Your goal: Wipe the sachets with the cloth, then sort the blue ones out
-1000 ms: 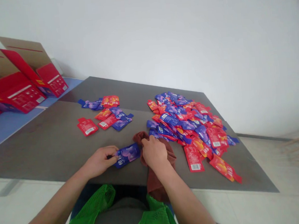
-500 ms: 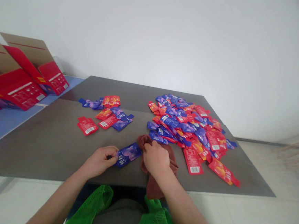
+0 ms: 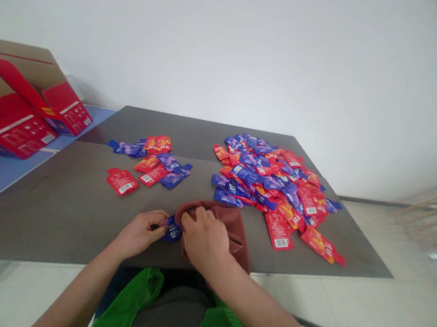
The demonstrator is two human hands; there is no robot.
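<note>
My left hand [image 3: 145, 233] pinches one end of a blue pouch [image 3: 174, 230] with white lettering, close to the front edge of the table. Over the rest of that pouch lies a brown cloth [image 3: 234, 228], bunched under my right hand [image 3: 205, 236]. The right fingers are curled into the cloth and press it against the pouch. Most of the pouch is hidden by cloth and fingers. To the right is a large heap of red and blue pouches [image 3: 259, 173]. Beyond my left hand lies a smaller, looser group of pouches [image 3: 165, 162].
Red cardboard boxes [image 3: 22, 128] with raised flaps stand at the left on a blue surface [image 3: 0, 176]. The dark grey table [image 3: 74, 210] meets a white wall [image 3: 233, 56] at the back. Past the table's right edge, a blurred rack [image 3: 430, 212] stands on the floor.
My right hand has moved left with the brown cloth, which now covers most of the blue pouch. My left hand still holds the pouch's end. The view has shifted slightly.
</note>
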